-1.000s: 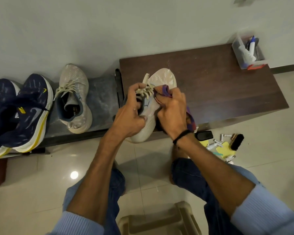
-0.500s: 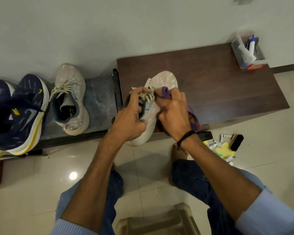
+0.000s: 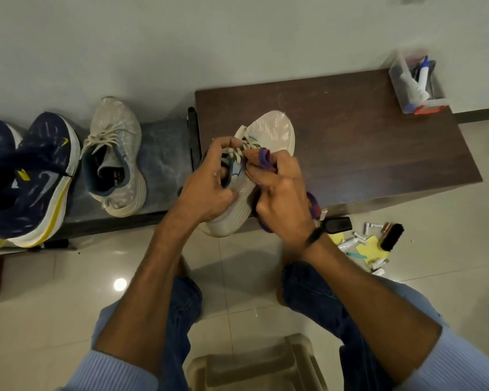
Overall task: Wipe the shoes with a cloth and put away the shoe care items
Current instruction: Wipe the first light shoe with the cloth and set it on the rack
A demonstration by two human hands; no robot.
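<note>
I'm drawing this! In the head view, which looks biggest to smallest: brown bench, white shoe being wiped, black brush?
Brown bench
white shoe
black brush
The brush, down on the floor, may look extra small.

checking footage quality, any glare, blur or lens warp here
Head view: dim overall; bright glare spot on the floor tile; clear box at top right blurred; wide lens skews the cabinet edges; left hand, right hand, shoe and cloth fairly sharp.

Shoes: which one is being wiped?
The white shoe on the dark brown cabinet: the left hand grips it and the right hand presses a purple cloth to its laces. Its white mate and the navy pair sit untouched to the left.
</note>
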